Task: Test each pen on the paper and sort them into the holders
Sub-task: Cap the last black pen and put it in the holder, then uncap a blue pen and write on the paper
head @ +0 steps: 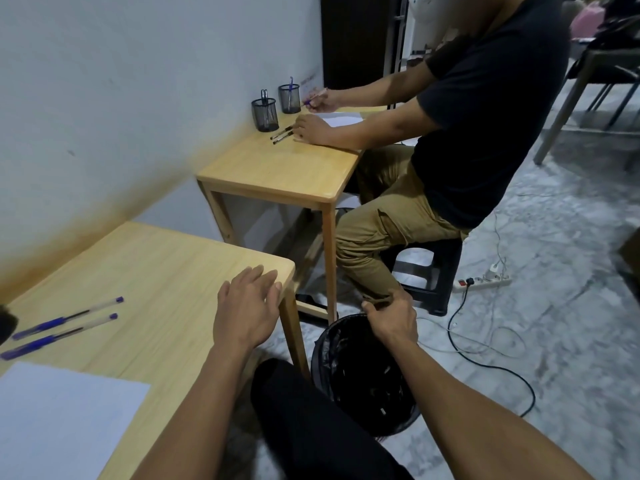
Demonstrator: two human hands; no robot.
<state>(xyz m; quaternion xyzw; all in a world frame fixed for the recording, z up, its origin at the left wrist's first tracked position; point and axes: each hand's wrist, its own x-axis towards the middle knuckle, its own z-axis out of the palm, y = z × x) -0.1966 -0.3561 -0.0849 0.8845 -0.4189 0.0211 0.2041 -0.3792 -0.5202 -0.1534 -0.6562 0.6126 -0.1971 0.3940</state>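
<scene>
Two blue capped pens, one (71, 317) above the other (57, 337), lie side by side on my wooden table (166, 271) at the left. A white sheet of paper (65, 417) lies at the table's near left. My left hand (247, 306) hovers or rests with straight, spread fingers over the table's right corner and holds nothing. To the right of the table, my right hand (391, 320) reaches down and grips the far rim of a black lined bin (320, 344) on the floor. A dark object (7, 323) is cut off at the left edge.
A second wooden table (277, 168) stands ahead, where a seated person (485, 116) handles pens beside two black mesh holders, one (265, 114) nearer than the other (290, 98). A power strip (483, 282) and cables lie on the marble floor to the right.
</scene>
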